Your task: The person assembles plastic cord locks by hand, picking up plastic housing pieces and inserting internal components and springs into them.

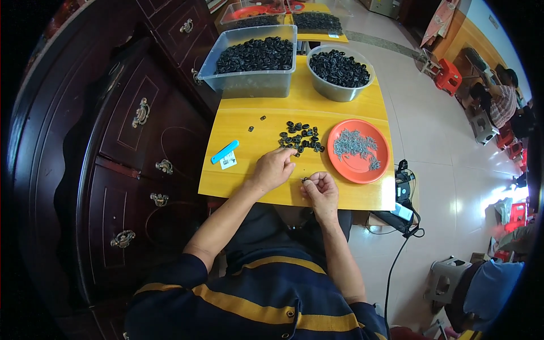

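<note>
My left hand (275,168) rests at the near edge of a loose pile of small black oval parts (301,136) on the yellow table. Its index finger stretches out to touch one of them, with the thumb apart from it. Just right of it, above the table's front edge, my right hand (322,192) pinches a small black part (305,179) between thumb and fingers; most of that part is hidden. Beside the pile, a red round plate (336,166) holds many small grey pieces (354,144). Two black parts lie apart, left of the pile.
A clear rectangular bin (255,85) and a round tub (339,93), both full of black parts, stand at the back. A blue cutter-like tool (225,152) lies on a white label (228,161). Dark drawers (133,107) flank the left. Other people sit far right.
</note>
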Motion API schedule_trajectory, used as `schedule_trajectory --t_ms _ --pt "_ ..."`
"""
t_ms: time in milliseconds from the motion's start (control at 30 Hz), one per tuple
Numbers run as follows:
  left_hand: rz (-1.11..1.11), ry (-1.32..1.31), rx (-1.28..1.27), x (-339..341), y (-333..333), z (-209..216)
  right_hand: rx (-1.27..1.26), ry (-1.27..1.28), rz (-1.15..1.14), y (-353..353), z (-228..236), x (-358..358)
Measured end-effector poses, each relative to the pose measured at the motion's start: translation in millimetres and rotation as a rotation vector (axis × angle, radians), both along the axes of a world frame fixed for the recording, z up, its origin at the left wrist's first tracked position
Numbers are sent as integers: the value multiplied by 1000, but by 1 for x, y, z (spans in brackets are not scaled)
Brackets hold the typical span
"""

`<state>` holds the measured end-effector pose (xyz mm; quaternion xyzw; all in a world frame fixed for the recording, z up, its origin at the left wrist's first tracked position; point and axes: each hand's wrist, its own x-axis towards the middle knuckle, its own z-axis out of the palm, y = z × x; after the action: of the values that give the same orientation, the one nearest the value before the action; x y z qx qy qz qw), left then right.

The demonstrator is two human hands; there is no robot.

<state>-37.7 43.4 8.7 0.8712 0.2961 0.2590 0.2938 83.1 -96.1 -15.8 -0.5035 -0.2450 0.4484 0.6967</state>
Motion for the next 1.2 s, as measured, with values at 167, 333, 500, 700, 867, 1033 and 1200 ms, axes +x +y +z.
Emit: schedule_trajectory --t_ms 167,333,500,700,867,1033,1200 --pt "49 54 46 12 -2 8 -23 -6 3 1 0 2" --pt "56 131 148 19 -1 6 -40 7 10 0 4 1" --pt "-4 94 108 14 -6 2 -25 39 14 -1 9 -1" --pt "-61 90 183 32 -8 11 21 33 -23 -5 -1 6" --pt "-108 173 144 25 4 8 24 60 10 6 -6 -2" --pt "-112 199 43 34 -1 16 88 124 5 3 -9 4" --pt "-197 87 27 27 -7 8 90 170 -19 -1 -5 9"
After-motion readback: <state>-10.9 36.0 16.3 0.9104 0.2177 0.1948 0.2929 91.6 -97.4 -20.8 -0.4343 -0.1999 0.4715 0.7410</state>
